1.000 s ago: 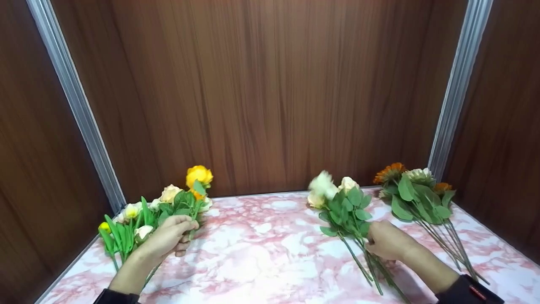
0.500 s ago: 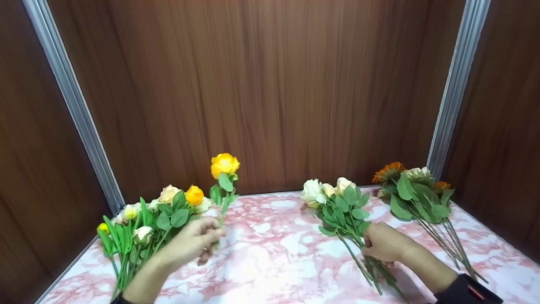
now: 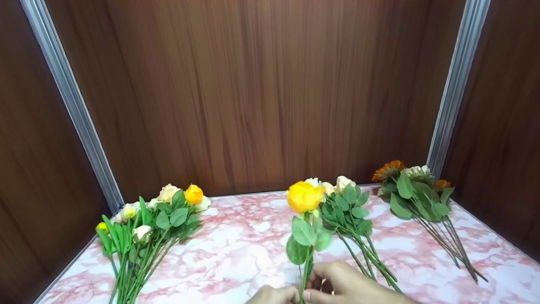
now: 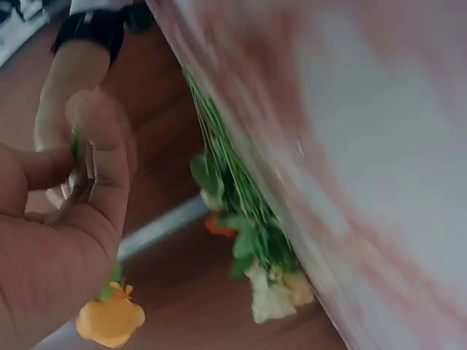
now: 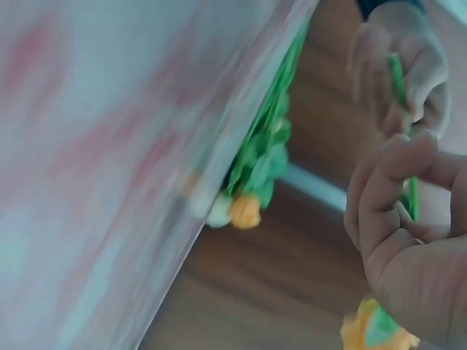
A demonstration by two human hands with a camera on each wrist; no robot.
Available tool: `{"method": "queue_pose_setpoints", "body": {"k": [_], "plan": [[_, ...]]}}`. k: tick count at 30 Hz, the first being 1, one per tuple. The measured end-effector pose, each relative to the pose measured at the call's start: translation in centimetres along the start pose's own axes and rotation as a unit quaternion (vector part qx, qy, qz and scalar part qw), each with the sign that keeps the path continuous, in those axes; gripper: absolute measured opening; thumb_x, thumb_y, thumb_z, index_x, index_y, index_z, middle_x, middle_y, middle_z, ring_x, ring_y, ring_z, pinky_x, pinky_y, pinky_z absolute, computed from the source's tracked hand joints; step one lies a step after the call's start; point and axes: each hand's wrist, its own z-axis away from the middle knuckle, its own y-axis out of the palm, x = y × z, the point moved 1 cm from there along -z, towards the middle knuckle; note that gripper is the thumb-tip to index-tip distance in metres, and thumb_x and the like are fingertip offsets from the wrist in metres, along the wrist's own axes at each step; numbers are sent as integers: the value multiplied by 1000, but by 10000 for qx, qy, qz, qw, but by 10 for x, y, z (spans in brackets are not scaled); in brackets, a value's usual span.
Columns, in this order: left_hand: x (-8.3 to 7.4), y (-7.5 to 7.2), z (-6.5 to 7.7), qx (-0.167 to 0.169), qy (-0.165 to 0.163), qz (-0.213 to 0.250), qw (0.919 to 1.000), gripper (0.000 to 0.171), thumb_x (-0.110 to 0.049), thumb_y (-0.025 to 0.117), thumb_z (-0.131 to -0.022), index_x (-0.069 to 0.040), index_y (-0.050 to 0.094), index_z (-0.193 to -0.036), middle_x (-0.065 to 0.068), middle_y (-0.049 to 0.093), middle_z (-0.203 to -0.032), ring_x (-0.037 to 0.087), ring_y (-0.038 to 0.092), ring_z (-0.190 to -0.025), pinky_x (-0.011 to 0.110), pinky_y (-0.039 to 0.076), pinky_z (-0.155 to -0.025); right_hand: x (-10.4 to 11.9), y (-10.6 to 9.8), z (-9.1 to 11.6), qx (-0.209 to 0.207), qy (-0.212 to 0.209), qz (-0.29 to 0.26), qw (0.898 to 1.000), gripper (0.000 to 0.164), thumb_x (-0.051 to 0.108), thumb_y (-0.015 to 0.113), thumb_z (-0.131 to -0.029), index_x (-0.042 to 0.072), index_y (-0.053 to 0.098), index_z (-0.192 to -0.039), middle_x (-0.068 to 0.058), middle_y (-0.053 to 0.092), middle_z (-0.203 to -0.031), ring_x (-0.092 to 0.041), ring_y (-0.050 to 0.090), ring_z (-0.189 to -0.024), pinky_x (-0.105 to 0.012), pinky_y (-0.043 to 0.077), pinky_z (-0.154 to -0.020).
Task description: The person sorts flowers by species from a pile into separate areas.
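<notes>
A yellow rose (image 3: 305, 196) stands upright near the middle of the head view, its leafy stem held off the table. My left hand (image 3: 275, 294) pinches the stem low down, partly cut off by the frame's bottom edge. Just above and to the right, my right hand (image 3: 348, 283) also pinches the stem with thumb and fingers. In the right wrist view the left hand (image 5: 408, 76) holds the green stem (image 5: 398, 80) behind the right hand. Behind the rose lies a bunch of cream and white roses (image 3: 344, 207), partly hidden by it.
On the left of the marbled table (image 3: 236, 253) lies a mixed bunch of flowers (image 3: 168, 211) with tulips, roses and one orange-yellow bloom. Orange and white flowers (image 3: 415, 192) lie at the back right. Brown wood-grain panels (image 3: 270, 93) enclose the back and sides.
The left hand has carried the yellow rose from the left bunch to the middle and closer. The right hand has let go of the cream rose bunch and come to the rose's stem.
</notes>
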Motion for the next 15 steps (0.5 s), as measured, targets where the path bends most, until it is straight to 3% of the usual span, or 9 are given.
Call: {"method": "queue_pose_setpoints", "body": {"k": [4,10,13,15], "plan": [[-3,7,3,-131,-25,-242,9996,14,-21,59,-85,-11,56,-77,2,63,-61,-10,41,-57,1,35,-55,5,5,1,-81,102,-96,9999,17,28,60,-89,13,64,-85,12,61,-71,5,52,-62,-16,46,-55],[-6,6,5,22,-651,64,9979,13,-30,56,-88,-18,54,-83,-4,62,-60,-11,42,-55,5,38,-52,3,7,2,-304,-33,-35,9995,21,30,61,-89,12,68,-81,10,63,-68,6,53,-60,-16,47,-54],[-6,3,4,260,-1002,544,9931,13,-29,59,-85,-18,53,-83,-6,56,-55,-10,40,-50,9,37,-48,2,5,2,-488,-207,148,9985,21,28,61,-89,11,69,-79,9,64,-67,7,52,-59,-17,47,-52],[-5,1,2,431,-1104,954,9884,13,-27,60,-84,-16,55,-83,1,56,-54,-10,39,-49,10,38,-50,2,4,2,-603,-287,190,9976,20,26,62,-88,10,68,-78,7,65,-67,7,52,-60,-17,48,-53]]}}
